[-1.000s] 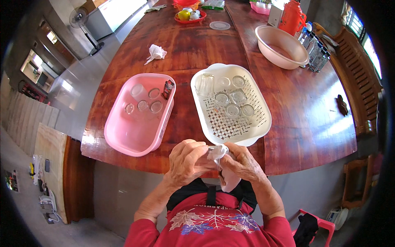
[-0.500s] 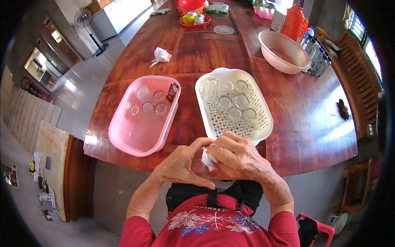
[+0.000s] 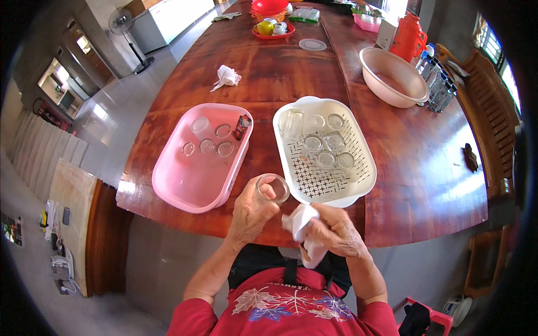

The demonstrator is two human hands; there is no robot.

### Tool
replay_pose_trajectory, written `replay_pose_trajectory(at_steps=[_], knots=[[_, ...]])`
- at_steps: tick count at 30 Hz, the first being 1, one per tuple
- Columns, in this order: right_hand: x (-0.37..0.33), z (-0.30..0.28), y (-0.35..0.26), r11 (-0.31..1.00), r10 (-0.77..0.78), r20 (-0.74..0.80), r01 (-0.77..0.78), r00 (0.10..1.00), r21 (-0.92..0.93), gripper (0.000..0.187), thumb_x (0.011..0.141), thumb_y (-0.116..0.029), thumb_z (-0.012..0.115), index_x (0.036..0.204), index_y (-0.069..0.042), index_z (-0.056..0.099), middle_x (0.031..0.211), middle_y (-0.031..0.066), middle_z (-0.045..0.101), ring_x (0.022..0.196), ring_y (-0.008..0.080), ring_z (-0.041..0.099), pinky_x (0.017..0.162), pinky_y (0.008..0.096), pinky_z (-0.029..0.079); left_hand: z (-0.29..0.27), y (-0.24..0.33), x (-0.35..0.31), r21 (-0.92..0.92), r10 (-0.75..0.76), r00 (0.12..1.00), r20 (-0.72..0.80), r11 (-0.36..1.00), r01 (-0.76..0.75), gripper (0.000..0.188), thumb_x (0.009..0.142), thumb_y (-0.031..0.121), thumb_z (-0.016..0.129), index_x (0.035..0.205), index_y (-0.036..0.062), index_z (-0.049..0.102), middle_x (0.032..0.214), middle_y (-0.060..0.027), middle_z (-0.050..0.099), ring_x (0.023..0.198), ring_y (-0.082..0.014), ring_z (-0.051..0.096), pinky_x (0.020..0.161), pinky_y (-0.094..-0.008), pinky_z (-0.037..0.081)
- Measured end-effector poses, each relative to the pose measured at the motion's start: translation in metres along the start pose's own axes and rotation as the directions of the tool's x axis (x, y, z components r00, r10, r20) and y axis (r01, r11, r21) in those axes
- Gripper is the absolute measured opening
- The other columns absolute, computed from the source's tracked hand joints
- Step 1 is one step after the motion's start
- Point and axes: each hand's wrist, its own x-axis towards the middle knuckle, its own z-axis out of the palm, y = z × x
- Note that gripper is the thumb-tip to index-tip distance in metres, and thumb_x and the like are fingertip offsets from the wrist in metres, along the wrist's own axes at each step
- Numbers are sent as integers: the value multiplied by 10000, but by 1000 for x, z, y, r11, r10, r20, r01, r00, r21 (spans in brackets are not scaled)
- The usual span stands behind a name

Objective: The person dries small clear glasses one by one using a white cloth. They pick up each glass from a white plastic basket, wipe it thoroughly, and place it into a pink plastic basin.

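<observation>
At the near table edge my left hand (image 3: 246, 219) is closed round a small clear glass (image 3: 281, 193), its round mouth tipped up. My right hand (image 3: 336, 232), just right of it, grips a crumpled white cloth (image 3: 305, 219), slightly blurred and apart from the glass. Ahead to the left stands a pink tub (image 3: 182, 196) with several small glasses and a dark packet (image 3: 241, 127) in it. Beyond my right hand, a white drainer basket (image 3: 330, 197) holds several clear glasses (image 3: 327, 159) and a larger glass vessel (image 3: 292, 123) at its far left corner.
A crumpled white tissue (image 3: 226, 78) lies past the pink tub. Farther right stand a pale pink basin (image 3: 392, 92), a red thermos (image 3: 409, 38) and several clear bottles (image 3: 441, 92). A red plate of fruit (image 3: 273, 35) and a clear lid (image 3: 312, 45) sit far back.
My hands were together with the cloth at the glass. Now they are apart: the left has raised the glass forward, and the right has drawn the cloth back out of it.
</observation>
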Motion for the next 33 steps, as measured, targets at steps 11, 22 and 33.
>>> replay_pose_trajectory(at_steps=[11,22,33], knots=[[29,47,8,390,-635,-16,302,773,-870,502,725,-17,583,1218,44,515,1246,231,458,1109,376,460,952,441,386,33,-8,-3,-837,-195,974,118,508,203,419,979,377,389,1274,80,419,1160,-52,543,1047,-148,549,893,-322,459],[10,57,40,906,-254,-309,115,917,-406,443,879,-63,486,1308,19,411,1295,222,418,1205,363,426,991,414,362,41,-4,-8,-863,-130,989,-64,505,11,597,932,554,338,1285,74,383,1147,-100,537,1058,-180,532,931,-351,437],[-4,63,14,910,-270,-58,235,961,-342,276,820,30,549,1096,16,557,993,161,558,867,294,595,741,343,482,25,-11,-9,-355,27,963,-270,927,-125,667,839,261,683,1295,3,271,1144,-143,433,1035,-183,464,859,-306,445]])
